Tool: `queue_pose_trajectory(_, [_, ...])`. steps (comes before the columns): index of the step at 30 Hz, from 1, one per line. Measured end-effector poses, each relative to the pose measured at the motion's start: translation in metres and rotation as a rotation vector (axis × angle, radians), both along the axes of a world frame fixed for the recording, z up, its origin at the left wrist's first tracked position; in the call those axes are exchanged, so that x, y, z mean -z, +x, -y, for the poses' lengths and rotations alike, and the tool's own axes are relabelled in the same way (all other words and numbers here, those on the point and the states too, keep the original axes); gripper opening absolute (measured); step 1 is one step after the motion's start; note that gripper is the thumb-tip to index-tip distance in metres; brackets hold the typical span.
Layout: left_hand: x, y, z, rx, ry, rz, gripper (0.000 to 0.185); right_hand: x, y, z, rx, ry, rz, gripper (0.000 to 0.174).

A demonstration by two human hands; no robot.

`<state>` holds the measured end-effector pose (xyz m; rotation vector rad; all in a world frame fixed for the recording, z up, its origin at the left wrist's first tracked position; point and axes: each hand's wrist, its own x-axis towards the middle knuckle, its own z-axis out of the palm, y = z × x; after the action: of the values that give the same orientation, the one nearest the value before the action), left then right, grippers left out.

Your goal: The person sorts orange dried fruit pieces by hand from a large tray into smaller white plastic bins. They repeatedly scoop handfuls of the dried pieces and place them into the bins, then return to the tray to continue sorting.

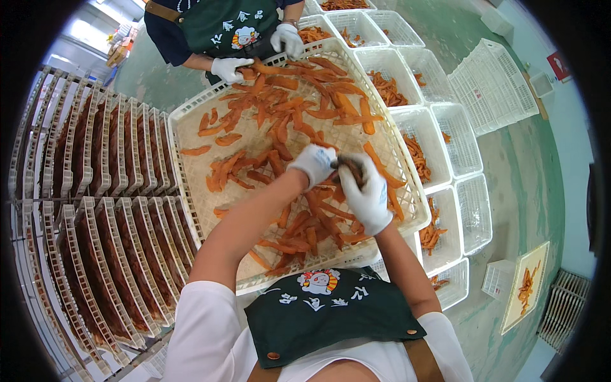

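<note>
A wide white plastic mesh tray (191, 114) lies before me, strewn with orange dried strips, probably sweet potato (229, 138). Both my hands wear white knit gloves and meet above the tray, right of its middle. My left hand (315, 164) has its fingertips against the fingers of my right hand (365, 191). The right glove is stained dark at the fingers, which are curled; a brownish strip seems to lie in them, but blur hides its shape. What the left fingertips hold is hidden. Loose strips lie under and around both hands.
Across the tray a co-worker's gloved hand (231, 69) touches a strip; their other hand (287, 40) is by the rim. White baskets (425, 114), several with strips, line the right. Racks of loaded trays (105, 157) stand left. Stacked crates (494, 86) are farther right.
</note>
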<state>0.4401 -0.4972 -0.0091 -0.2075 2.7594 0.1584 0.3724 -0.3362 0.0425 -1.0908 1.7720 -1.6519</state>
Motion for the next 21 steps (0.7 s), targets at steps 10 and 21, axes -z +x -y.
queue_pose_trajectory(10, [0.030, 0.082, -0.057, -0.747, 0.340, -0.489, 0.020, 0.102, -0.010, -0.014, 0.146, 0.099, -0.497, 0.024])
queue_pose_trajectory(21, [-0.055, 0.153, -0.095, -1.338, 1.328, -0.972, 0.032, 0.043, 0.033, -0.037, -0.256, 0.114, 1.002, 0.042])
